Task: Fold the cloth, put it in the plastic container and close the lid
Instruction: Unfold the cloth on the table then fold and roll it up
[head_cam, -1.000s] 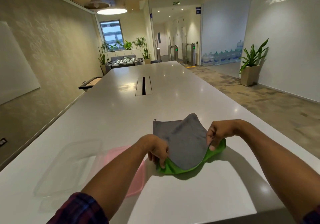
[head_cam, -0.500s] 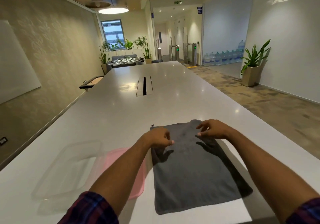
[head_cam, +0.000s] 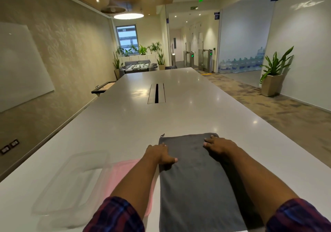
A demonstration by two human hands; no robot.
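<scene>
A grey cloth [head_cam: 195,187] lies flat on the white table [head_cam: 161,117], folded into a long rectangle running away from me. My left hand [head_cam: 159,153] rests palm down on its far left edge, fingers spread. My right hand [head_cam: 218,145] presses flat on its far right corner. Neither hand grips anything. To the left stands a clear plastic container [head_cam: 71,179], empty and uncovered. A pink lid [head_cam: 123,176] lies flat between it and the cloth, partly hidden by my left forearm.
A cable slot [head_cam: 156,95] is set into the middle of the long table. The table's right edge runs close to the cloth; carpeted floor and a potted plant [head_cam: 274,74] lie beyond. A wall runs along the left.
The lifted cloth, green underside showing, was laid down flat and grey side up. Both hands let go of it and moved outward toward its far corners, now pressing it flat.
</scene>
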